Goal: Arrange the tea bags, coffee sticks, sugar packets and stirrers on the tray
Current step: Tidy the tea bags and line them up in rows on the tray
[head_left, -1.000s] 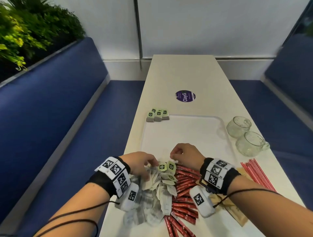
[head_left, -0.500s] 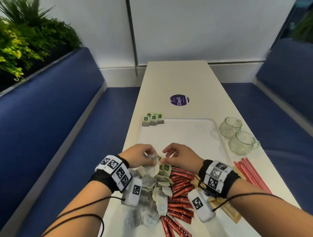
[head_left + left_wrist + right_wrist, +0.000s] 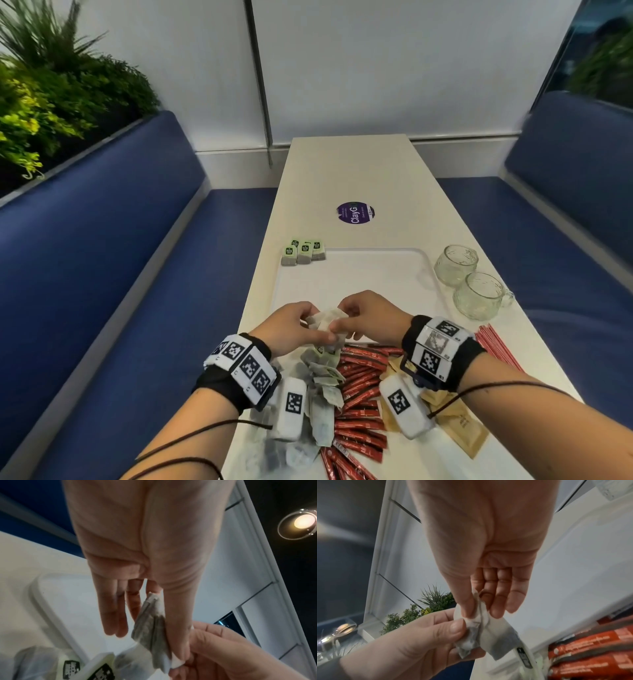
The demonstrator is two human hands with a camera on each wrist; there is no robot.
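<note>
Both hands hold one white tea bag (image 3: 325, 320) just above the near rim of the white tray (image 3: 359, 274). My left hand (image 3: 291, 325) pinches it between thumb and fingers, and my right hand (image 3: 363, 317) pinches its other end. The left wrist view shows the tea bag (image 3: 150, 628) against the left thumb; the right wrist view shows the tea bag (image 3: 481, 626) under the right thumb. A green tag (image 3: 320, 350) dangles below. Loose tea bags (image 3: 322, 387), red coffee sticks (image 3: 359, 404), brown sugar packets (image 3: 459, 425) and red stirrers (image 3: 496, 349) lie near me.
Three tea bags with green tags (image 3: 303, 251) stand at the tray's far left corner. Two glass cups (image 3: 469, 277) stand right of the tray. A purple sticker (image 3: 355, 212) lies farther up the narrow table (image 3: 349, 164). Blue benches flank both sides.
Both hands have risen from the pile of tea bags and come together, lifting one tea bag between them. The head view has tilted slightly.
</note>
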